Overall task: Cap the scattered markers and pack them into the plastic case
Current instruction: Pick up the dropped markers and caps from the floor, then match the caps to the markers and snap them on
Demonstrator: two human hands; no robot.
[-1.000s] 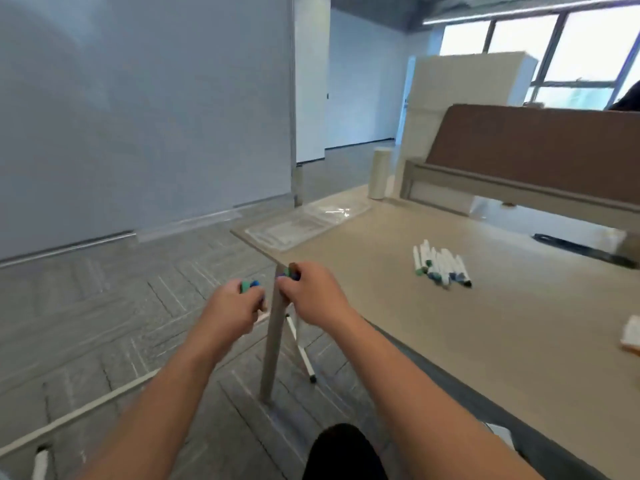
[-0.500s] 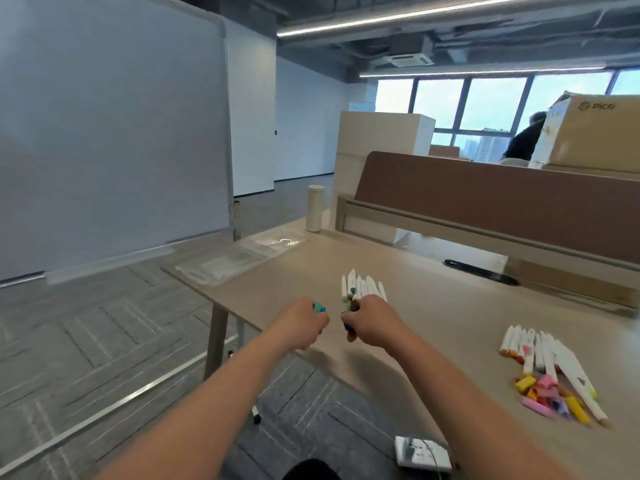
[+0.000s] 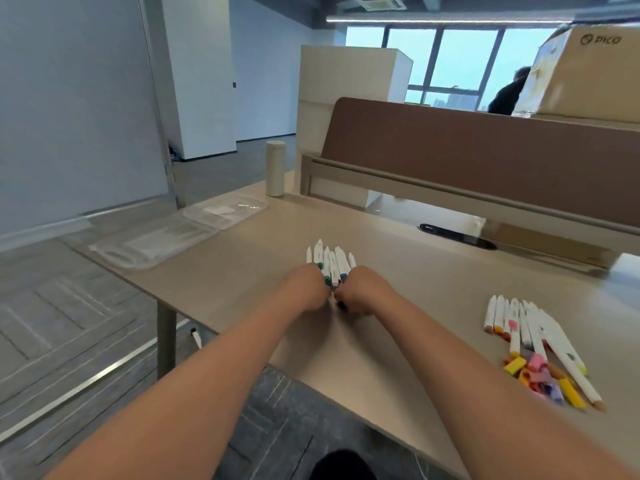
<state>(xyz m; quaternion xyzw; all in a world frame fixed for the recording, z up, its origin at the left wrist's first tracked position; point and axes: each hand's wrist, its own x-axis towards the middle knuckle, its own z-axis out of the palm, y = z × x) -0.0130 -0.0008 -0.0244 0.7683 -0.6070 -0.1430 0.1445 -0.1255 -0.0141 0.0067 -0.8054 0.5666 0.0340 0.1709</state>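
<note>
My left hand (image 3: 304, 288) and my right hand (image 3: 362, 293) are curled into fists that meet knuckle to knuckle over the table (image 3: 398, 271). A dark marker end (image 3: 341, 305) pokes out of my right fist. What my left fingers hold is hidden. Just beyond both hands lies a row of white capped markers (image 3: 330, 259). At the right lie several uncapped white markers (image 3: 519, 323), with a heap of loose coloured caps (image 3: 535, 372) at their near ends. The clear plastic case (image 3: 166, 237) lies open at the table's far left corner.
A pale bottle (image 3: 275, 168) stands at the far edge beside a brown desk divider (image 3: 485, 157). A black slot (image 3: 457, 235) lies under the divider. A cardboard box (image 3: 585, 74) sits on top of it, with a person (image 3: 507, 93) behind. A whiteboard (image 3: 69, 98) stands left.
My view swung right and down onto the table. Both hands moved from beyond the table's left edge over the tabletop and came together just before the capped markers.
</note>
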